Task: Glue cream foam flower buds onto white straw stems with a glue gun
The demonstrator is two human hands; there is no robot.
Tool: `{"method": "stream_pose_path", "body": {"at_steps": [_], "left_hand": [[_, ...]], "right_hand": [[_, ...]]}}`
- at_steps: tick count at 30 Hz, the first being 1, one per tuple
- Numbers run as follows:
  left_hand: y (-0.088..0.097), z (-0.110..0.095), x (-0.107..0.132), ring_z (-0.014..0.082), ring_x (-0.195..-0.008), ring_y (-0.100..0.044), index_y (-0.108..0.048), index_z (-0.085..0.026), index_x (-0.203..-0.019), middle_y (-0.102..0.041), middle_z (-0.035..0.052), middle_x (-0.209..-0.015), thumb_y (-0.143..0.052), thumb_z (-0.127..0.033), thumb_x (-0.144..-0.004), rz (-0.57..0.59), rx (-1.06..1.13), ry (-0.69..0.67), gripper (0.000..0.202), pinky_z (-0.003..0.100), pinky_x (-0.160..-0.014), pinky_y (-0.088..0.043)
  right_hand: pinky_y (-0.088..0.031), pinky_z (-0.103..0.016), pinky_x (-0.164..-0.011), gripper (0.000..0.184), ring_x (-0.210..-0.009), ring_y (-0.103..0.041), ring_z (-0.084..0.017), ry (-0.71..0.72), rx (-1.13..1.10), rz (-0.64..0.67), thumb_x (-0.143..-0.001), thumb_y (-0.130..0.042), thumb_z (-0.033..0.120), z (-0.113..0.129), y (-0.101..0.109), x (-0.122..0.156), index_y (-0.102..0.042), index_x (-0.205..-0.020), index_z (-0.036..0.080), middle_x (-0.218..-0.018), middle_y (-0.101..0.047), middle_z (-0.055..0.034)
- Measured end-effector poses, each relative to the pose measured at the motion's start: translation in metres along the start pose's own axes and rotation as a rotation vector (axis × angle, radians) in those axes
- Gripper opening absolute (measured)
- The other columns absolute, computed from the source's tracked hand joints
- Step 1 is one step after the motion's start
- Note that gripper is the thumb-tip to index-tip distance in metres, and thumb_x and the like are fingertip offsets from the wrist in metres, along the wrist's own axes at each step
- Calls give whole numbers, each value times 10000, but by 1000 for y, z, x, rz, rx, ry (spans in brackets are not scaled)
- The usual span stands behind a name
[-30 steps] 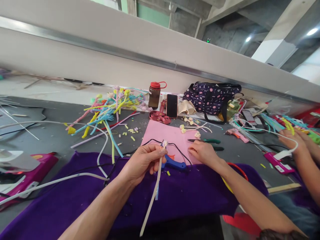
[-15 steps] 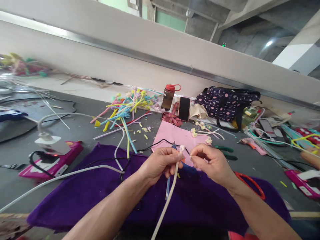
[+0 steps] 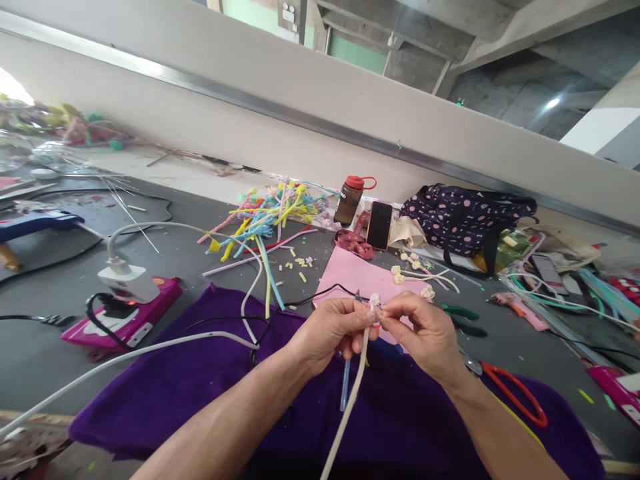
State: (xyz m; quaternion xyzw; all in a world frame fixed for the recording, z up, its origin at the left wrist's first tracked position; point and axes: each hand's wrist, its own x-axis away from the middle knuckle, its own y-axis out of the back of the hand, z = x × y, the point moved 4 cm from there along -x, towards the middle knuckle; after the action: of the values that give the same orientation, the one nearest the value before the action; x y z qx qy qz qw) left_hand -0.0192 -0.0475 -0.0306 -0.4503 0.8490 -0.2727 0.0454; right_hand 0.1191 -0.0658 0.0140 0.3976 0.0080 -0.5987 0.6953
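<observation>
My left hand (image 3: 333,330) pinches a long cream fuzzy stem (image 3: 349,407) just below its top. A small pale pink and cream flower head (image 3: 375,302) sits on that end, above my left fingertips. My right hand (image 3: 423,327) is closed in a pinch against the right side of the flower head; whatever is between its fingertips is too small to make out. Under my hands a clear stick (image 3: 345,385) points down, beside a blue object (image 3: 390,348) that is mostly hidden. Several similar cream flowers (image 3: 413,275) lie past my right hand.
Purple cloth (image 3: 165,387) and pink paper (image 3: 345,270) cover part of the grey table. Red-handled scissors (image 3: 520,393), green-handled pliers (image 3: 465,320) and a pink glue gun (image 3: 520,310) lie right. Cables run from a magenta power strip (image 3: 150,310). Colourful fuzzy stems (image 3: 270,213) lie behind.
My right hand has moved left, from a small gap beside the flower head to touching it. My left hand keeps its pinch on the stem. The whole view has shifted slightly.
</observation>
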Motion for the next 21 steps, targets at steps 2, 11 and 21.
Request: {"method": "stream_pose_path", "body": {"at_steps": [2,11,21], "left_hand": [[0,1,-1,25,-350,-445,-594,-117,-654,-605,2,-569,-659,-357,-701,-12,-13,3,253,122,-302,-304],[0,4,-2,24,-306,-407,-548,-123,-617,-585,-10,-528,-641,-306,-690,-66,-70,13,218,133,-290,-286],[2,4,-2,25,-302,-384,-551,-129,-625,-579,-7,-529,-629,-326,-687,-57,-131,41,221,144,-295,-264]], "right_hand": [[-454,-250,-606,117,-661,-568,-136,33,45,43,-795,-568,176,0,1,0,-589,-903,216,-733,-604,-10],[-449,-242,-584,36,-635,-575,-135,11,17,61,-781,-583,182,-5,-3,0,-604,-809,193,-702,-620,-11],[-436,-252,-602,90,-621,-548,-130,72,59,158,-785,-518,147,0,0,2,-582,-741,193,-682,-592,-9]]}}
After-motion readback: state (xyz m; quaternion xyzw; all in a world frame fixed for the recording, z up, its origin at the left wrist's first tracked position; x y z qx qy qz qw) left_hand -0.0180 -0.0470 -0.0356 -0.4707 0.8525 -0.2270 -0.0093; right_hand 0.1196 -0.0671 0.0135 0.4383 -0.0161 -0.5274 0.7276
